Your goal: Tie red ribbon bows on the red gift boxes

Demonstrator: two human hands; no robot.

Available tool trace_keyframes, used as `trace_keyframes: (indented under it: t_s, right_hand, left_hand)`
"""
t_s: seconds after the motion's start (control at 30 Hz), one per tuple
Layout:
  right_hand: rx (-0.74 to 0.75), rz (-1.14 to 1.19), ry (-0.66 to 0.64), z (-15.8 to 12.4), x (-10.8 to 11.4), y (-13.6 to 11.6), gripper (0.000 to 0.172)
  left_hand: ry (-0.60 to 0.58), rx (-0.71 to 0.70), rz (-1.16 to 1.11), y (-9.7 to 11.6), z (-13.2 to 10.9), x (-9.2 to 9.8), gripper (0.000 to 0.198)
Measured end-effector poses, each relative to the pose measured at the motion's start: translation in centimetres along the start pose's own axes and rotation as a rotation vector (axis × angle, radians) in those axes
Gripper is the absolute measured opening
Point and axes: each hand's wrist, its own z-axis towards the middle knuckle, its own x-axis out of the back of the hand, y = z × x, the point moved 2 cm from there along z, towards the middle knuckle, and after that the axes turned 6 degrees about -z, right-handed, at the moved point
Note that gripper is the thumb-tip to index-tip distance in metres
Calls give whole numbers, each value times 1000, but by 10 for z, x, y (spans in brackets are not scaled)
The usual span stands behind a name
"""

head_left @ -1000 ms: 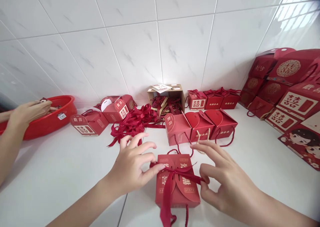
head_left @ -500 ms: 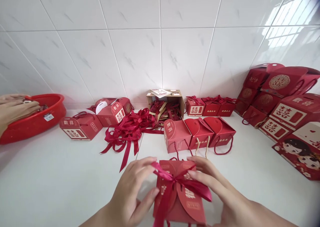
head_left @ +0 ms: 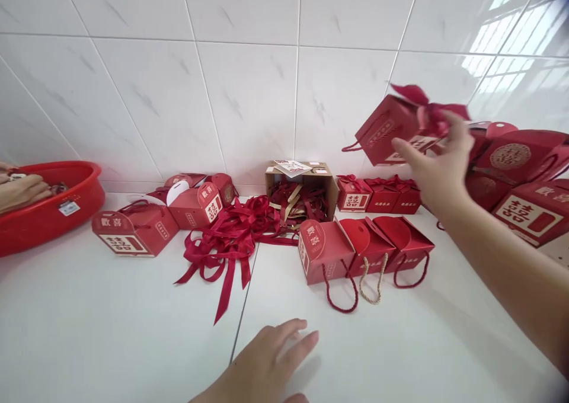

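Note:
My right hand (head_left: 444,160) grips a red gift box (head_left: 386,127) with a ribbon bow (head_left: 429,104) on top, holding it tilted in the air at the right, in front of the tiled wall. One rope handle hangs from its left side. Below it, a row of bow-tied boxes (head_left: 380,195) stands against the wall. My left hand (head_left: 275,355) hovers low over the white table, its fingers apart and nothing in them. Beyond it lies a pile of loose dark red ribbons (head_left: 235,231). Three boxes without bows (head_left: 329,252), with rope handles, stand to its upper right.
A cardboard box (head_left: 333,192) holding ribbons and cords stands by the wall. More red boxes (head_left: 133,231) sit at left. Stacked boxes (head_left: 511,157) fill the right side. At far left, another person's hand (head_left: 24,189) is over a red basin (head_left: 84,189).
My right hand has lifted the bow-tied gift box from the front of the table, up and to the right. My left hand has let go of it and stays low at the front.

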Motion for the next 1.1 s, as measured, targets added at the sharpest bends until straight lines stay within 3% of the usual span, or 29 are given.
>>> trace_keyframes:
  t_s: [0.03,0.13,0.23,0.4,0.57,0.7,0.8,0.87,0.97,1.03,1.1]
  right_hand:
    - [-83,-26,15,6,-18,7,71]
    - [-145,-139,-283,8,-73,21,62]
    - [-169,-206,-416,2,-104,29,66]
    - [-175,-263,-518,2,-111,33,74]
    - [-156,-243,-537,6,-110,32,64]
    - [-120,-232,-433,-2,-99,22,73]
    - [43,-171,-370,-24,-78,4,61]
    - [244,-88,-368,-45,-57,-12,43]
    - [596,141,-235,-80,-14,-34,29]
    - [664,282,-239,-99,13,-44,25]
    - [679,425,-347,-114,32,-53,27]
  left_hand:
    - [16,-35,34,-5,-1,-6,78]
    - [84,-118,112,-21,-4,-23,78]
    - [95,-90,128,-31,-4,-33,77]
    - [28,-37,53,-33,-4,-32,94]
    - [21,11,-19,-24,-5,-19,108]
    - [42,83,-71,-1,-7,-6,94]
    - [129,141,-4,8,-2,9,85]
    - [227,224,99,1,5,23,73]
    - [335,493,265,-23,17,52,40]
    - [324,654,338,-40,21,68,32]
    - [307,712,362,-52,23,77,31]
